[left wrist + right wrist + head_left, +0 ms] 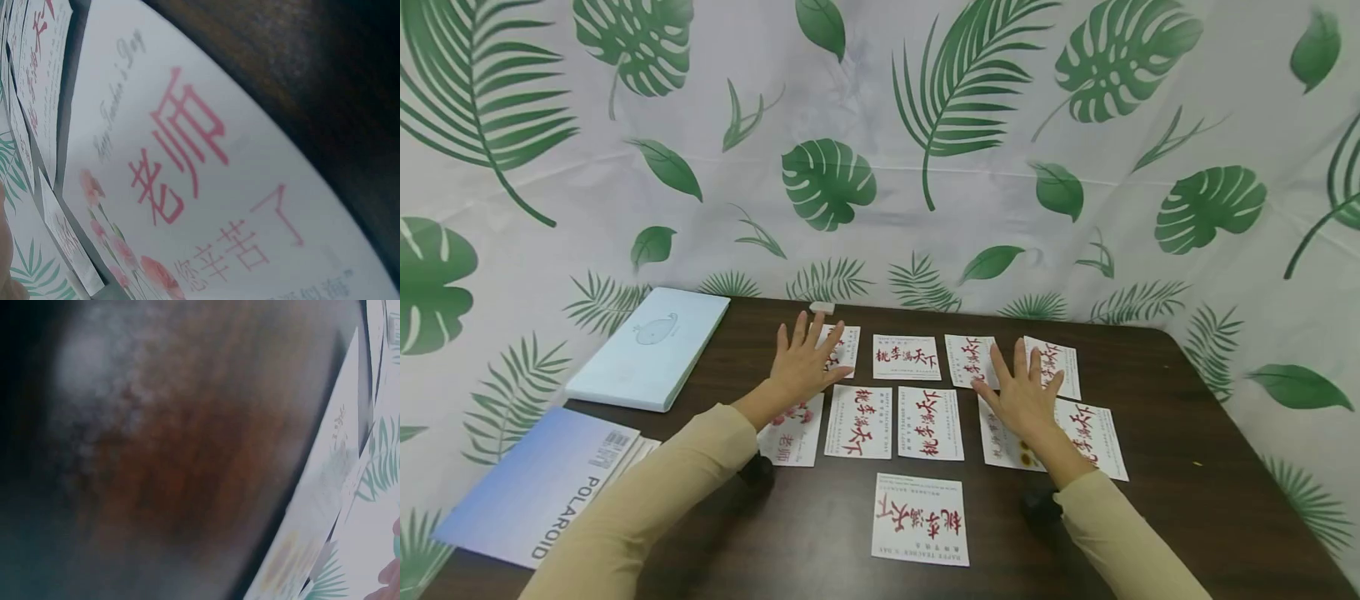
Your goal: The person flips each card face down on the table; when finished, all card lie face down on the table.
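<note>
Square white greeting cards with red Chinese lettering lie spread in rows on the dark table. My left hand [801,364], fingers straight and fanned out, is over the left end of the rows. It partly covers a back-row card [847,350] and a card with pink flowers [797,442], whose print fills the left wrist view. My right hand [1024,400] is likewise spread, over the right end. Beneath it are a card with yellow sunflowers [997,442] and a back-row card [1063,362]. Neither hand holds anything. A single card [921,521] lies nearer to me, between my forearms.
At the left stand a pale blue box [647,350] with a whale drawing and a blue-and-white Polaroid folder [542,492]. A small white object [822,307] sits at the table's back edge. Behind hangs a leaf-patterned cloth [865,100].
</note>
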Available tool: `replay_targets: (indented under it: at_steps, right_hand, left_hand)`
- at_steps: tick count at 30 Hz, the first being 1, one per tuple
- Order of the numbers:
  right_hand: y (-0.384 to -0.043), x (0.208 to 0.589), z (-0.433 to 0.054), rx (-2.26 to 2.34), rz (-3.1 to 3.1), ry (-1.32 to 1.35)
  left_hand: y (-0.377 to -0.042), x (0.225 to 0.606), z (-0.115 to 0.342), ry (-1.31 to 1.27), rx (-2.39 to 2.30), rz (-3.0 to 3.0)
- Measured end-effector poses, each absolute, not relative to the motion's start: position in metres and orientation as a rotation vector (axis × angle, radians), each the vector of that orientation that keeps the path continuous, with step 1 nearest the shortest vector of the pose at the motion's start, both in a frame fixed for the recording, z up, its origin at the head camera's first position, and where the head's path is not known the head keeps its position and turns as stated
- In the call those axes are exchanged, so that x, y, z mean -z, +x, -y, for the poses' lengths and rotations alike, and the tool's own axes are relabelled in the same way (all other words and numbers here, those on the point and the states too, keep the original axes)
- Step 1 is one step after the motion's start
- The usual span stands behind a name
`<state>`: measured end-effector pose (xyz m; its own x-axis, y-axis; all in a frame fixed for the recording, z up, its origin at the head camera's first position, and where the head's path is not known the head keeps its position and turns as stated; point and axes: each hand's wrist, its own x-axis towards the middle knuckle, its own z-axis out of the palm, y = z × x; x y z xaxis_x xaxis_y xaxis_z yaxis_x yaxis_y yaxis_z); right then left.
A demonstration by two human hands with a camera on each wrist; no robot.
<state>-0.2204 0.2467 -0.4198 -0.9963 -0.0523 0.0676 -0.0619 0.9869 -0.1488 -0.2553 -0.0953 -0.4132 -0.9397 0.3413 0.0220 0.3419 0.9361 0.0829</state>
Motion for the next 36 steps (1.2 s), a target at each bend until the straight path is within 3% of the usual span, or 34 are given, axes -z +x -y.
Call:
replay_targets:
  at_steps: [11,21,29,36]
  right_hand:
    - [-0.242,0.409,-0.220,-0.387,2.931,0.159]
    - [-0.285,0.404,-0.130,-0.930,2.660,0.494]
    - [-0.314,0.418,-0.074,-1.107,2.833,0.435]
    - [-0.327,0.429,-0.062,-0.905,2.981,0.357]
  left_hand:
    - [-0.267,0.403,0.119,-0.453,0.336,3.066]
    - [-0.289,0.402,0.147,-0.335,0.827,2.910]
    - [-0.306,0.406,0.141,-0.245,0.981,3.015]
    - [-0.315,0.413,0.131,-0.227,0.892,3.136]
